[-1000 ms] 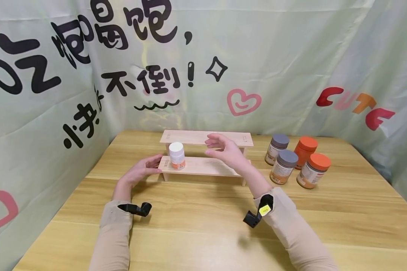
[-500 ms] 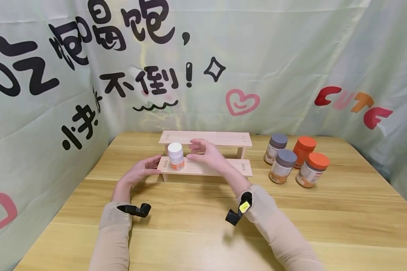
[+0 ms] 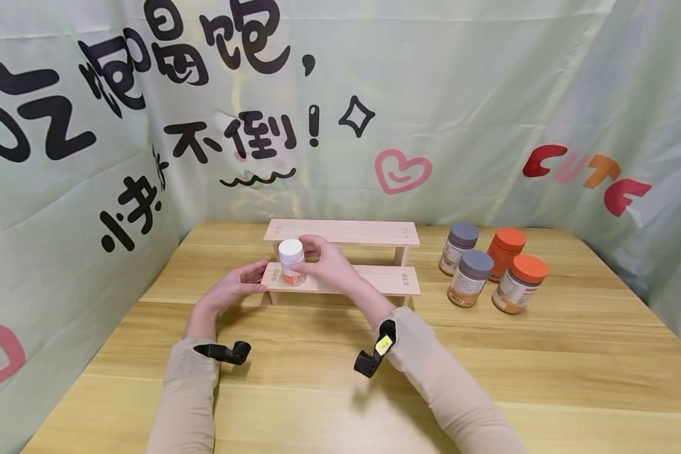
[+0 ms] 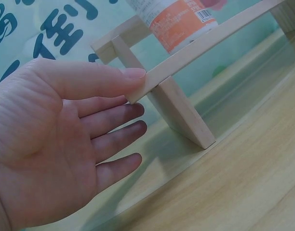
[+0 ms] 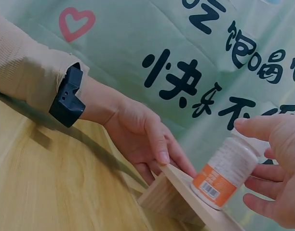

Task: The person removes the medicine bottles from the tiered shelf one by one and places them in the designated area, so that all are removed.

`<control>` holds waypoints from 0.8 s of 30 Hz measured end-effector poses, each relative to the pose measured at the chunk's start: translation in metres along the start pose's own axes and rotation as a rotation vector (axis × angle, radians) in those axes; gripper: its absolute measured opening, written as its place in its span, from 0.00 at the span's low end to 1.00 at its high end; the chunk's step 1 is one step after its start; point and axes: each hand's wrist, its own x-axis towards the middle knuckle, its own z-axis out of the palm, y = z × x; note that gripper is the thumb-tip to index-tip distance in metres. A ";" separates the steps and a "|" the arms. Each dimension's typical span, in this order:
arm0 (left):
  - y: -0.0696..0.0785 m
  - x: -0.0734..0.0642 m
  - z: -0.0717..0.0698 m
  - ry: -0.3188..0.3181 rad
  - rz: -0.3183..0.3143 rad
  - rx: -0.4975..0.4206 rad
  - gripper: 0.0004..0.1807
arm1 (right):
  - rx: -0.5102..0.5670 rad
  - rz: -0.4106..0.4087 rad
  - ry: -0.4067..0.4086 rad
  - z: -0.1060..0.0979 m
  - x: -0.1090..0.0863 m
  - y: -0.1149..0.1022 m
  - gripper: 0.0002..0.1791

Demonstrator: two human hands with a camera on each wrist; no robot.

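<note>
A small white pill bottle (image 3: 292,261) with an orange band on its label stands upright near the left end of the lower step of a pale wooden two-step rack (image 3: 369,277). My right hand (image 3: 331,265) is at the bottle's right side, thumb in front and fingers behind; firm contact cannot be made out. In the right wrist view its fingers (image 5: 263,185) are spread beside the bottle (image 5: 222,173). My left hand (image 3: 235,287) holds the left end of the lower step. The left wrist view shows the thumb (image 4: 133,74) on the board's edge, with the other fingers lower and behind.
On the table (image 3: 295,403) at the right stand several jars: two with grey lids, one of them a front grey-lidded jar (image 3: 470,279), and two with orange lids, including a front orange-lidded jar (image 3: 519,285). A printed curtain (image 3: 459,113) hangs behind.
My right hand has moved left along the rack, from above its right half to the bottle. The left hand stays at the rack's left end, and the bottle keeps its place.
</note>
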 end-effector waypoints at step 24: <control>0.001 0.000 0.001 -0.004 0.008 -0.010 0.39 | -0.141 -0.002 0.094 0.008 0.005 0.006 0.28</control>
